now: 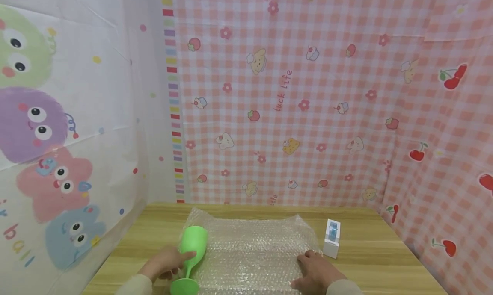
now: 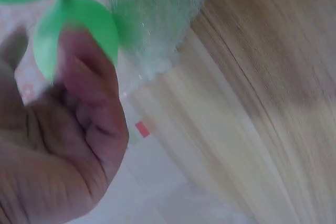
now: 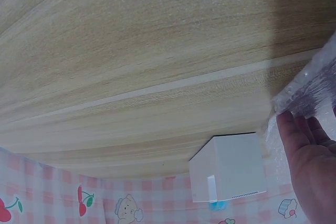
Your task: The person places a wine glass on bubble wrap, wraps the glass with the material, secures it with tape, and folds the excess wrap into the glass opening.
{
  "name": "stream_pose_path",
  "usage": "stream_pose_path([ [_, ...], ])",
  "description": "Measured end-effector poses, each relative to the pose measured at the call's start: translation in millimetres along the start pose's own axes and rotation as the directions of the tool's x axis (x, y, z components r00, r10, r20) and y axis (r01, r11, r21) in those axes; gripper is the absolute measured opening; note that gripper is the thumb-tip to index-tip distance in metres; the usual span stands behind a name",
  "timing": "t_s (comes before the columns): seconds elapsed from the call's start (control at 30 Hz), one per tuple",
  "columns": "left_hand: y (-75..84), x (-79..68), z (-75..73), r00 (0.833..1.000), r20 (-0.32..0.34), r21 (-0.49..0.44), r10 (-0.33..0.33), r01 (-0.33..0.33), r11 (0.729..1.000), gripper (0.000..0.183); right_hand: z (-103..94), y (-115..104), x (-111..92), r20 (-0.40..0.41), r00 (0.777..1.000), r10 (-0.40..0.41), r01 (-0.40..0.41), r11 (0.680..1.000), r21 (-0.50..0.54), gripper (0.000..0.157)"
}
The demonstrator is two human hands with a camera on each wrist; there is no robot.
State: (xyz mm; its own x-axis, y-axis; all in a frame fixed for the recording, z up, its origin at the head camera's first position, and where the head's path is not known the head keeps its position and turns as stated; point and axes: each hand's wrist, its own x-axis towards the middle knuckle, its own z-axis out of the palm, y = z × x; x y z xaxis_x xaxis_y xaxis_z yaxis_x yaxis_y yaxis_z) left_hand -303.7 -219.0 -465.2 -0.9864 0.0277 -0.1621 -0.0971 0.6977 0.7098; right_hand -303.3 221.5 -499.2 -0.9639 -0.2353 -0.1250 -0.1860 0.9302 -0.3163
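Note:
A bright green plastic goblet (image 1: pixel 194 239) leans at a tilt over the left edge of a bubble wrap sheet (image 1: pixel 252 252). My left hand (image 1: pixel 164 263) grips it around the lower bowl and stem, one digit lying across the front. In the left wrist view, curled fingers (image 2: pixel 94 98) partly hide the goblet (image 2: pixel 100 19); its round foot is closer to that camera. On the sheet's right edge rests my right hand (image 1: pixel 316 269), fingers extended. The right wrist view shows its fingertips touching the wrap's border (image 3: pixel 299 95), with nothing gripped.
Just beyond the right hand stands a small white box (image 1: pixel 331 243) with a blue picture or window on top. The wooden table (image 1: pixel 369 248) meets a pink checked cloth (image 1: pixel 277 166) behind and a white cartoon-printed sheet (image 1: pixel 111 166) at left.

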Motion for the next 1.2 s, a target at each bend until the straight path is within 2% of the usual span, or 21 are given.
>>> stream_pose_path([
  [0.07, -1.1, 6.4, -4.3, 0.998, -0.064, 0.033, 0.003, -0.001, 0.999, 0.062, 0.6, 0, 0, -0.006, 1.0, -0.003, 0.002, 1.0, -0.005, 0.076],
  [0.13, -2.3, 12.3, -6.5, 0.995, -0.104, 0.016, 0.005, -0.003, 1.0, 0.081, 1.0, 1, 0, -0.011, 1.0, -0.006, 0.006, 1.0, -0.008, 0.077],
  [0.23, -4.9, 18.7, -6.6, 0.997, -0.074, -0.033, -0.016, 0.014, 0.999, 0.109, 1.1, 1, 0, -0.005, 1.0, -0.009, 0.009, 1.0, -0.007, 0.077],
  [0.3, -5.6, 22.0, -4.9, 0.998, -0.029, -0.078, -0.05, 0.047, 0.996, 0.119, 0.5, 0, 0, 0.003, 1.0, -0.01, 0.01, 1.0, -0.003, 0.078],
  [0.53, -8.0, 31.0, -0.8, 0.997, 0.021, -0.043, -0.072, 0.073, 0.996, 0.113, -1.3, -2, -2, 0.006, 1.0, -0.007, 0.007, 1.0, 0.005, 0.077],
  [0.67, -7.2, 31.6, -3.1, 0.993, 0.072, -0.135, -0.094, 0.103, 0.985, 0.11, -1.4, -3, -2, 0.003, 1.0, -0.013, 0.013, 1.0, 0.0, 0.076],
  [0.73, -7.2, 33.0, -4.6, 0.99, 0.073, -0.179, -0.124, 0.135, 0.975, 0.091, -1.3, -3, -2, 0.004, 1.0, -0.014, 0.014, 1.0, 0.001, 0.075],
  [0.8, -6.4, 32.5, -7.3, 0.989, 0.075, -0.202, -0.129, 0.142, 0.969, 0.083, -1.1, -2, -1, 0.004, 1.0, -0.011, 0.011, 1.0, 0.001, 0.076],
  [0.9, -5.9, 31.3, -10.0, 0.988, 0.074, -0.189, -0.137, 0.148, 0.971, 0.074, -1.4, -1, -1, 0.009, 1.0, -0.007, 0.007, 1.0, 0.006, 0.077],
  [0.97, -4.6, 29.0, -11.5, 0.989, 0.092, -0.188, -0.116, 0.132, 0.973, 0.083, -1.2, -1, 0, 0.006, 1.0, -0.014, 0.014, 1.0, 0.005, 0.077],
  [1.2, 2.4, 31.4, -11.2, 0.994, 0.072, -0.18, -0.082, 0.094, 0.979, 0.082, -1.6, -2, -1, 0.011, 1.0, -0.008, 0.008, 1.0, 0.007, 0.077],
])
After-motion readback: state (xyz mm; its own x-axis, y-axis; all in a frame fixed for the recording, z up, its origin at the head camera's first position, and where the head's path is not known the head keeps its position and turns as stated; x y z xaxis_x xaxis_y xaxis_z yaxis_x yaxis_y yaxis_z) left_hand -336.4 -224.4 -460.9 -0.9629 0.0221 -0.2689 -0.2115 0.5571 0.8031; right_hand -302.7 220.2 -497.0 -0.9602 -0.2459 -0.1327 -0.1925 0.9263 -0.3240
